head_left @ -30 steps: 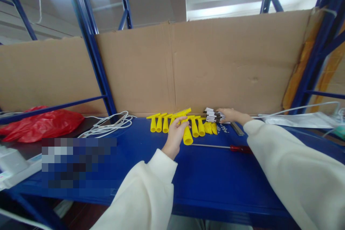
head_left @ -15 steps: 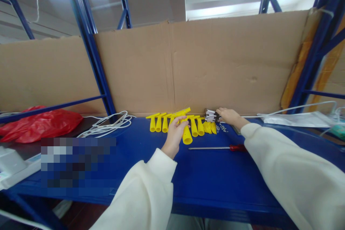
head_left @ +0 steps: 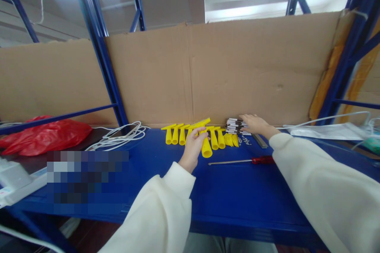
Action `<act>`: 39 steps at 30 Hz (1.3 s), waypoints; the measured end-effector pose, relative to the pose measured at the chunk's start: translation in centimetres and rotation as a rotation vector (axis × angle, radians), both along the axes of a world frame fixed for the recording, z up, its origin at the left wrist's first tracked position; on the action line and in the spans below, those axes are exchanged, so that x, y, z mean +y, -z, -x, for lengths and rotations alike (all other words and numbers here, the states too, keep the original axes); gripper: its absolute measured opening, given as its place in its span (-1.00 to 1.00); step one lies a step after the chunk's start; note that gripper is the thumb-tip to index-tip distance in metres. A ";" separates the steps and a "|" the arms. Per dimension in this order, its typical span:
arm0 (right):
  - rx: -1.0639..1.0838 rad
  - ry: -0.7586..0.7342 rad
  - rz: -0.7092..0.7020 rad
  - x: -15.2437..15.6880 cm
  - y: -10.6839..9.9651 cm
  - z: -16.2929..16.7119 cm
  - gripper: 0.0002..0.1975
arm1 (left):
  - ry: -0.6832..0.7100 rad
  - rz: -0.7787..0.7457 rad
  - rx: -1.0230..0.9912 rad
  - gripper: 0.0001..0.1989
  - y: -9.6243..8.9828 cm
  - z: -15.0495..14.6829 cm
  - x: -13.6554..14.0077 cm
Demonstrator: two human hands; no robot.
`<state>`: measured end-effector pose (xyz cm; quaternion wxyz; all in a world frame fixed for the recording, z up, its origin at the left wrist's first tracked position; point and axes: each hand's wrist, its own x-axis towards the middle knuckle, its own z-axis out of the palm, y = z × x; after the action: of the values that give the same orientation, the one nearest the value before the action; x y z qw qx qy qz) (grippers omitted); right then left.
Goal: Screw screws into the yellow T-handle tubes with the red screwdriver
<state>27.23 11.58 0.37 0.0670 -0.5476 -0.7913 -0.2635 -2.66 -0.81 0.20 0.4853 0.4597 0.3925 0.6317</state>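
Observation:
My left hand (head_left: 194, 148) is closed around a yellow T-shaped plastic handle (head_left: 207, 149), its round hollow end facing me and its crossbar tilted up. Several similar yellow T-shaped handles (head_left: 175, 136) stand in a row behind it along the cardboard. To the right, my right hand (head_left: 255, 123) reaches over the right end of a stack of small black-and-white pieces (head_left: 234, 126), fingers stretched out and touching or just above it. Small yellow curved pieces (head_left: 230, 140) lie in front of the stack, beside loose small screws (head_left: 245, 140).
A screwdriver with a red handle (head_left: 261, 160) lies in front of the right hand. A flat grey metal strip (head_left: 259, 140) is under the right wrist. White cable (head_left: 124, 136) and a red plastic bag (head_left: 44, 134) are at left. A cardboard panel (head_left: 237, 71) backs the blue tabletop (head_left: 225, 197).
My right hand has shifted slightly right and its fingers have lifted and straightened, uncovering more of the stack and the grey strip. My left hand keeps the yellow handle in place.

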 end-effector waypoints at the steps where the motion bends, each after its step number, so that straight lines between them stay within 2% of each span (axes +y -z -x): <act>1: 0.024 -0.012 -0.012 0.1 0.0 -0.3 -0.46 | 0.009 0.000 0.002 -0.81 0.0 0.0 0.0; 4: 0.157 -0.044 -0.071 -0.1 -0.3 -1.0 -0.50 | 0.041 -0.011 0.010 -0.70 0.2 0.2 0.1; 9: 0.540 -0.199 -0.373 -2.8 -2.2 -0.7 -0.64 | 0.115 -0.053 -0.025 -0.42 0.1 0.2 0.0; 13: 0.609 -0.303 -0.478 -6.0 -1.9 0.6 -0.73 | 0.152 -0.102 -0.080 -0.24 -0.1 0.1 -0.5; 15: 0.604 -0.300 -0.430 -7.2 -0.7 1.0 -0.76 | 0.139 -0.090 -0.090 -0.21 -0.3 0.0 -0.7; 18: 0.606 -0.283 -0.281 -8.5 1.4 1.1 -0.80 | 0.110 -0.025 -0.066 -0.21 -0.6 -0.1 -0.6; 21: 0.694 -0.233 -0.217 -9.1 2.5 0.6 -0.82 | 0.049 0.063 -0.039 -0.24 -0.7 0.0 -0.1; 27: 0.903 -0.114 -0.163 -10.5 2.3 -0.5 -0.83 | 0.005 0.117 -0.039 -0.37 -0.7 0.5 0.6; 32: 0.999 -0.073 -0.075 -11.7 2.1 -0.7 -0.78 | 0.037 0.098 -0.025 -0.74 -0.5 0.6 0.8; 34: 0.987 -0.055 -0.028 -11.9 2.1 -0.6 -0.75 | 0.037 0.098 -0.021 -0.83 -0.3 0.7 0.9; 39: 0.787 -0.066 0.109 -12.1 2.1 -0.4 -0.74 | 0.002 0.108 0.013 -0.87 0.2 0.9 1.8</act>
<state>27.68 -0.56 -1.75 0.3445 -0.5837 -0.7352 0.0113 -3.60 1.03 -0.05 0.5076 0.4375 0.4288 0.6058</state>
